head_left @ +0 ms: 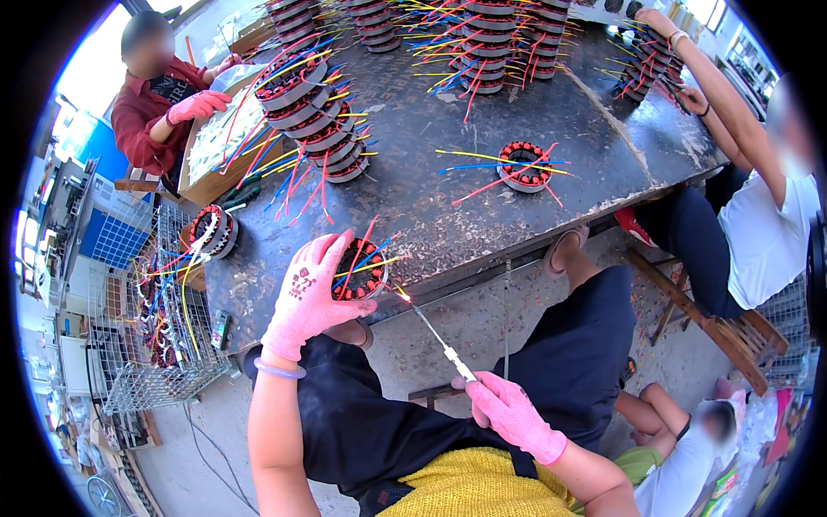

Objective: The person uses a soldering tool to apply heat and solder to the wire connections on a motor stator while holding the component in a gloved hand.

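My left hand (307,293), in a pink glove, grips a motor stator (376,281) at the table's near edge. The stator is a ring with red coils inside; red, blue and yellow wires stick out of it. My right hand (517,415), also gloved in pink, is closed round a slim tool (457,358) with a white section and a thin metal stem. The stem points up and left to a wire end beside the stator, where a small spot glows orange. Whether tip and wire touch, I cannot tell. Another stator (524,181) lies farther right on the table.
Tall stator stacks (327,138) stand across the dark, worn table (413,189). One more stator (214,231) sits at its left corner, above a wire basket (164,379). A co-worker (155,103) sits far left by a carton (220,151); another person (762,215) handles a stack at right.
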A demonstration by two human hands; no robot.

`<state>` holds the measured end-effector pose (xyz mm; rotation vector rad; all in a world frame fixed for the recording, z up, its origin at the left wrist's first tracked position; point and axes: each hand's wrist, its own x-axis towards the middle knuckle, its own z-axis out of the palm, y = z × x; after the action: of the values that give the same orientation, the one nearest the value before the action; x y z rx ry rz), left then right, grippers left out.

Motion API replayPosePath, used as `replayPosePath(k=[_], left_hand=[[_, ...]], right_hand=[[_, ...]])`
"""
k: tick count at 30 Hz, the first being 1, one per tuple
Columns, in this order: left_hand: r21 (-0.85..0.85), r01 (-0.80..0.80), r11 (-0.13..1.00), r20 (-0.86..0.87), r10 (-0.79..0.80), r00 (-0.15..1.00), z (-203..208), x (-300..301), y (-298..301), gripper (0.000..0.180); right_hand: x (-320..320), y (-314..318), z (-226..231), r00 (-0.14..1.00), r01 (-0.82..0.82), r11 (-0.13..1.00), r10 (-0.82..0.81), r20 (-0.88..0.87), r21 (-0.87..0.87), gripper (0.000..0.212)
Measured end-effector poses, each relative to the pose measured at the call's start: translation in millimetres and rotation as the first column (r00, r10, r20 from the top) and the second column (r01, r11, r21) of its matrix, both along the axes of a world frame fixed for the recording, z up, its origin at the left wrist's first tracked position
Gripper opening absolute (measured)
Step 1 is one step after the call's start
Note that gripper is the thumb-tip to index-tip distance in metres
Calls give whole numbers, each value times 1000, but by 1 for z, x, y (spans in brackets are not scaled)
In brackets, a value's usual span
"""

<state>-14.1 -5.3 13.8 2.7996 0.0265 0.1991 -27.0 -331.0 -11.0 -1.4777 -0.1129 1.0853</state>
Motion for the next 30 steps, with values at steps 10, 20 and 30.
replayPosePath(k=[10,20,30], left_hand=[[-39,4,999,26,-3,1000,-3,1,-3,95],[-994,-17,104,-14,29,999,-17,-19,26,79],[-952,98,-291,100,7,995,-28,-21,28,94]], right_hand=[[-1,-9,-10,996,68,997,-67,-63,23,32],[8,-13,4,980,191,980,-188,-59,54,34],[9,-7,10,985,173,985,-173,15,11,36]])
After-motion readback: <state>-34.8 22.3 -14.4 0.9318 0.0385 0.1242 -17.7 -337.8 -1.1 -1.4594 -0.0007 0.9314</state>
